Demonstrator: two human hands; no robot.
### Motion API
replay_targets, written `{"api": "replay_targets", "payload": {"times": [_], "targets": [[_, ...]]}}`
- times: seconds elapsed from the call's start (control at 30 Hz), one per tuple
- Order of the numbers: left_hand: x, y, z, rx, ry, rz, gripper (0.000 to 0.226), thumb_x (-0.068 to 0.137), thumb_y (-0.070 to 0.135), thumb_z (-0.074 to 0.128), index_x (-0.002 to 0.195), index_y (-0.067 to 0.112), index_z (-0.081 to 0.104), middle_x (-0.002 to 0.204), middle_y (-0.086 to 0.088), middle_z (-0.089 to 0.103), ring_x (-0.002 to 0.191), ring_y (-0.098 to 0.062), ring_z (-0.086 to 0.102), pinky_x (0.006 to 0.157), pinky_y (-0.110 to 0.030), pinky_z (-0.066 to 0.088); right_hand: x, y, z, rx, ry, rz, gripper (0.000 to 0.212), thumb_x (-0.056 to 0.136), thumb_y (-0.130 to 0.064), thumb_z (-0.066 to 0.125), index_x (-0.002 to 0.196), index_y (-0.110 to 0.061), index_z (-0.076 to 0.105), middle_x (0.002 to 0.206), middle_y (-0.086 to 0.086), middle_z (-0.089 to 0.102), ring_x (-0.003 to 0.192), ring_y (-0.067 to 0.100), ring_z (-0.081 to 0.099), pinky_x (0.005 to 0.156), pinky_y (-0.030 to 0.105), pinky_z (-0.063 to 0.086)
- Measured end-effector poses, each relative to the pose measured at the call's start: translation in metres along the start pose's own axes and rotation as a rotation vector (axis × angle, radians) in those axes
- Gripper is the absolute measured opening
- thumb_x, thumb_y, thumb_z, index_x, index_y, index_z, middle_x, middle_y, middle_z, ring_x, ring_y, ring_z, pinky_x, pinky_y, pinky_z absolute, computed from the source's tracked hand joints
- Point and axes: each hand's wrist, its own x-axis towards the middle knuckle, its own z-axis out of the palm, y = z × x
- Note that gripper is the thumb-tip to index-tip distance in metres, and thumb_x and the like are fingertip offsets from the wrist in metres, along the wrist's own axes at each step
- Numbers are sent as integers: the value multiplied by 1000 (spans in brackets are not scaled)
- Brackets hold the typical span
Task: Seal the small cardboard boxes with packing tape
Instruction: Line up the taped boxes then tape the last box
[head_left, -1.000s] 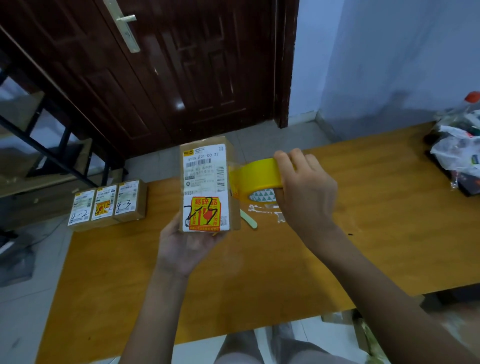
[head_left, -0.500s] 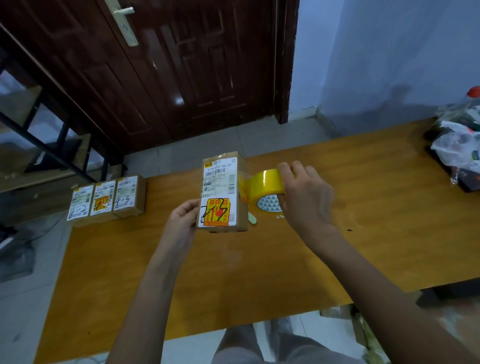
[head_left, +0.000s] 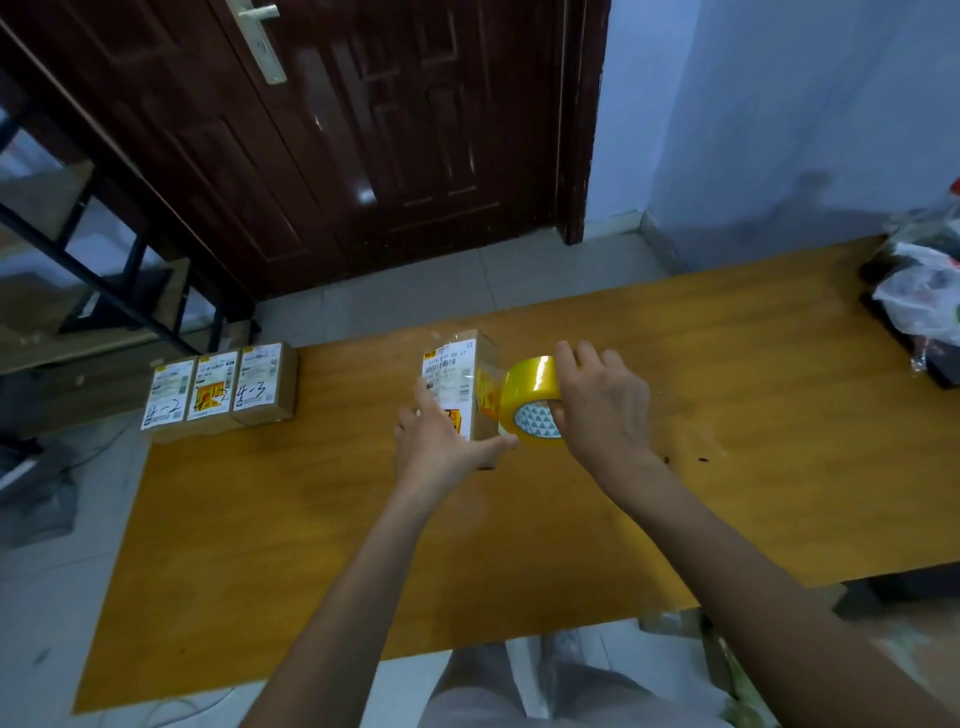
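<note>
The small brown cardboard box with a white shipping label (head_left: 457, 384) stands on the orange wooden table (head_left: 727, 493), well to the right of the row of 3 similar labelled cardboard boxes (head_left: 221, 392). The left hand (head_left: 441, 441) grips the box's near end, thumb along its right lower edge and fingers over the label. The right hand (head_left: 597, 400) grasps the yellow roll of packing tape (head_left: 535, 400), fingers curled over the top, and the roll touches the box's right face.

Risks, as I judge them: the box is light, so a pull on the roll could tip or drag it if the left hand loosens. Tape drawn at an angle could wrinkle or cover the label's barcode. The left thumb, right beside the roll, could get stuck under the strip. No cutter is visible, so tearing could fray the tape.
</note>
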Motion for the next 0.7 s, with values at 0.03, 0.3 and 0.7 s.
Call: {"api": "replay_targets", "payload": {"times": [0.03, 0.3, 0.7], "targets": [[2, 0, 6, -33, 43, -14, 127, 55, 59, 84, 151, 19, 11, 144, -10, 34, 133, -32, 34, 108, -48, 37, 1, 0, 2, 0, -3, -2, 50, 71, -30, 80, 113, -15, 57, 90, 3, 59, 73, 20, 50, 49, 28, 27], [2, -20, 6, -531, -51, -52, 101, 69, 33, 86, 146, 29, 20, 136, -6, 45, 113, -24, 55, 81, -36, 54, 2, 25, 24, 643, -60, 245, 54, 70, -38, 82, 113, -17, 57, 101, 2, 66, 92, 25, 59, 64, 37, 49], [0, -11, -37, -1107, -26, -7, 86, 67, 17, 78, 142, 9, 37, 110, -11, 65, 79, -18, 71, 59, -32, 57, 21, 51, -13, 470, 181, 99, 36, 76, -17, 61, 112, -13, 54, 94, 6, 61, 75, 32, 59, 54, 37, 45]]}}
